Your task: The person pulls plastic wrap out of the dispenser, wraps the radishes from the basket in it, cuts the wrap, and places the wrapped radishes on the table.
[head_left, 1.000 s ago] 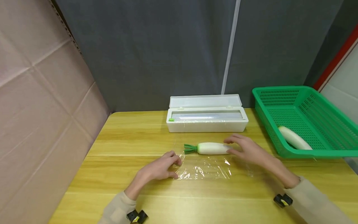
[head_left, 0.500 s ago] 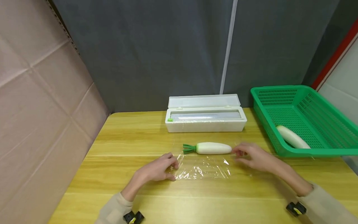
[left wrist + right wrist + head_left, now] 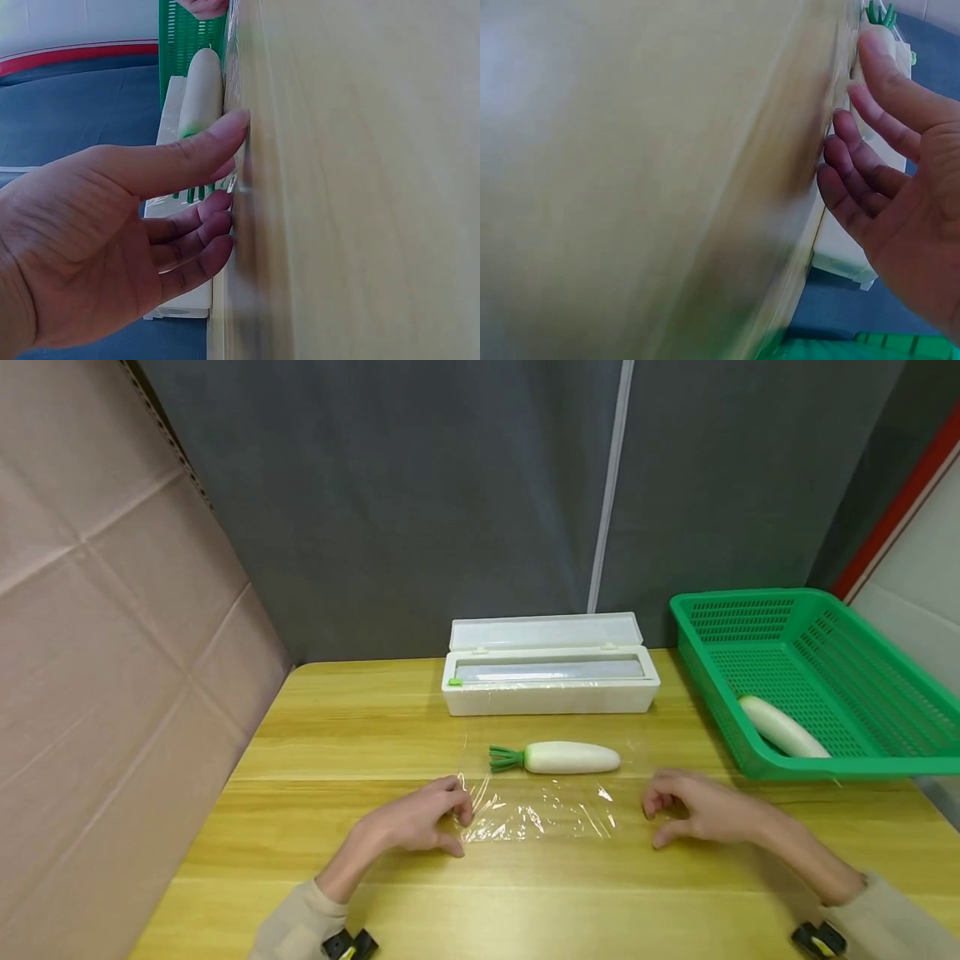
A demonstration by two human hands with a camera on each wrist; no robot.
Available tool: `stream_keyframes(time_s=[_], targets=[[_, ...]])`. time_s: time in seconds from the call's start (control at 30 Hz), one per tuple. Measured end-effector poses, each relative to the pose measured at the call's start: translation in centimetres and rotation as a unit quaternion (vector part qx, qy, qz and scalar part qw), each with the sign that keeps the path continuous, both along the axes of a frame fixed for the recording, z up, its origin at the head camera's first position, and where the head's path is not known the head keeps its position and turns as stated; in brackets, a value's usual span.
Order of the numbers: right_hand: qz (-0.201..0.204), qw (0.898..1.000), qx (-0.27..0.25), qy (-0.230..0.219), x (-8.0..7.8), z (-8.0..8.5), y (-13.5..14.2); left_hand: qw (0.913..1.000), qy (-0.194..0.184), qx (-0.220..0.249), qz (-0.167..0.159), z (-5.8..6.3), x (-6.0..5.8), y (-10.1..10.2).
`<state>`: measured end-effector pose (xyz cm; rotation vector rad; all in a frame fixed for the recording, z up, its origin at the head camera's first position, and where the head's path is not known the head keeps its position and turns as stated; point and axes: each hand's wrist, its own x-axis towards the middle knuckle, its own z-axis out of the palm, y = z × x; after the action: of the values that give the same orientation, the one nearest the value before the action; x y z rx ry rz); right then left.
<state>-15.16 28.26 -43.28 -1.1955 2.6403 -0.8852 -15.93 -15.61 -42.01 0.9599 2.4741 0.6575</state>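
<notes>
A white radish (image 3: 572, 757) with green stem stubs lies crosswise on a sheet of clear plastic wrap (image 3: 536, 817) spread over the table. Near the wrap's front left corner is my left hand (image 3: 416, 818), fingertips down by the film's edge, thumb apart from the fingers. In the left wrist view the gap between that thumb (image 3: 229, 124) and the fingers holds nothing. My right hand (image 3: 708, 810) hovers at the right of the wrap, fingers loosely bent and thumb apart, with nothing between them. The right wrist view shows its fingertips (image 3: 832, 161) close over the wood.
Behind the radish stands a white wrap dispenser (image 3: 551, 697), lid up, with film over its front and a green slider (image 3: 455, 682) at the left. A green basket (image 3: 705, 693) with another white radish (image 3: 783, 728) sits at the right. A grey curtain (image 3: 375, 510) closes the back.
My right hand has left the radish's tip and moved right and toward me. My left hand has shifted slightly left along the wrap's edge. The radish stays in place.
</notes>
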Motion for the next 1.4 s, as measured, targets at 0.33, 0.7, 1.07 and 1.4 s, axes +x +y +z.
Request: stream_keyframes(time_s=[0.33,0.7,1.07,1.4], targets=[[0.035,0.999,-0.022,0.022,0.3,-0.6,0.9,0.9992,0.013,0.029,-0.024,-0.2,-0.2,-0.2],[0.024,0.998,-0.038,-0.039,0.4,0.1,1.4,0.9988,0.018,0.042,-0.018,-0.2,-0.3,-0.2],[-0.027,0.999,-0.043,-0.021,0.7,2.0,1.6,0.9954,0.002,0.096,0.001,0.4,-0.6,-0.7],[-0.063,0.997,-0.032,0.030,0.4,3.5,1.7,0.9906,0.053,0.125,0.021,1.5,-1.0,-1.1]])
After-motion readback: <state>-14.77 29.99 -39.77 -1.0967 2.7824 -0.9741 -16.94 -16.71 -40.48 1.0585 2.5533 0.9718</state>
